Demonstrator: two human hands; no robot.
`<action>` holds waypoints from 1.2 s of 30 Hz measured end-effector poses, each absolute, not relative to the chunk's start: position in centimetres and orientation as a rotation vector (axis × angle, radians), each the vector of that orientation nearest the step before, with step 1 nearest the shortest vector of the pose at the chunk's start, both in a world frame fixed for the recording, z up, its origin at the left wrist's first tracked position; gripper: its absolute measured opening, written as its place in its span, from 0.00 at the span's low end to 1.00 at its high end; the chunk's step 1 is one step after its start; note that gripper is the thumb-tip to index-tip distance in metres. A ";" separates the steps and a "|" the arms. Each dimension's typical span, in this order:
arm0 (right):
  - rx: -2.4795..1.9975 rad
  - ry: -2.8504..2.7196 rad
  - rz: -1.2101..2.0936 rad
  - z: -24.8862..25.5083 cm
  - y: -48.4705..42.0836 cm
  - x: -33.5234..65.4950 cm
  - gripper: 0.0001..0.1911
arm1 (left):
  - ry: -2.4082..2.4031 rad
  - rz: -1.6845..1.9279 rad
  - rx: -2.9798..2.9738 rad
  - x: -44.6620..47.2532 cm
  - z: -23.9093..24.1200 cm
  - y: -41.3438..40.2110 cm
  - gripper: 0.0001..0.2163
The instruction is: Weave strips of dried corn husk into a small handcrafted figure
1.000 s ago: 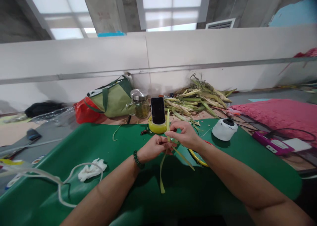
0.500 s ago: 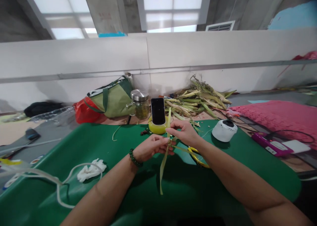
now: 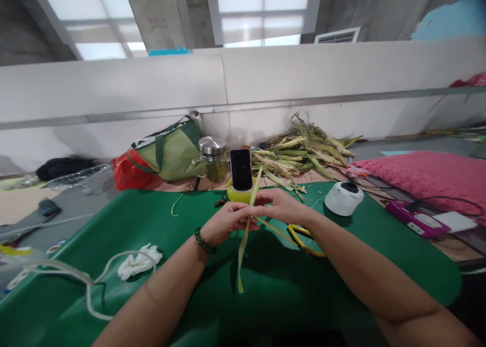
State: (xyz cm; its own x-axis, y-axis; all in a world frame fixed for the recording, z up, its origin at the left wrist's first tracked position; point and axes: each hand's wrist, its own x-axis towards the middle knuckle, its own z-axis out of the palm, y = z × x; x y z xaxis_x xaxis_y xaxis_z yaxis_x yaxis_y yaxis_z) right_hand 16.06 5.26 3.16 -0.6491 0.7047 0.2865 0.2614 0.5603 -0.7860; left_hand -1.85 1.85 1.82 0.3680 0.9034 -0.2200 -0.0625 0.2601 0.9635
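My left hand (image 3: 229,219), with a green bead bracelet (image 3: 204,241) at its wrist, pinches pale green plant-leaf strips (image 3: 242,253) between thumb and fingers. My right hand (image 3: 283,205) is closed on the same strips, its fingertips against those of the left hand. One strip stands up between the hands and hangs down below them; another slants off to the lower right under the right hand. The point where they cross is hidden by my fingers. Just below my right forearm lies a tool with yellow loop handles (image 3: 304,241), its other end out of sight.
Behind my hands a phone (image 3: 241,170) leans upright on a yellow round base (image 3: 239,194). A lidded glass mug (image 3: 213,164) and a green bag (image 3: 172,152) stand left. Dry leaves (image 3: 304,149) are heaped behind; a white roll (image 3: 342,200) is right. White tissue (image 3: 139,262) and cable (image 3: 89,291) lie left.
My right hand has come down and closer to my left hand. Both hands and the strips have shifted slightly left, and the upright strip leans more to the right.
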 end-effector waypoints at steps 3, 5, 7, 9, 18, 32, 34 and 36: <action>-0.759 -2.245 0.965 3.1 5.7 16.4 0.14 | 0.952 0.844 1.088 -2.0 1.8 1.9 0.20; -0.712 -2.236 0.863 3.2 5.9 16.8 0.15 | 0.935 0.847 1.093 -2.0 1.6 1.9 0.19; -0.656 -2.272 0.763 3.5 6.1 17.1 0.14 | 0.918 0.826 1.105 -2.1 1.4 2.0 0.18; -0.630 -2.327 0.669 3.7 6.2 17.3 0.14 | 0.911 0.795 1.121 -2.2 1.3 2.0 0.17; -0.643 -2.411 0.529 4.0 6.5 17.9 0.16 | 0.916 0.690 1.229 -2.5 1.9 1.9 0.15; -0.649 -1.734 1.060 4.5 7.3 19.4 0.28 | 0.708 0.975 0.967 -2.7 1.8 2.1 0.15; -0.625 -1.867 1.173 4.8 6.6 19.4 0.27 | 0.646 1.015 0.945 -2.7 1.7 2.1 0.14; -0.648 -1.971 1.199 5.1 5.9 18.9 0.25 | 0.612 1.048 0.943 -2.7 1.5 2.0 0.13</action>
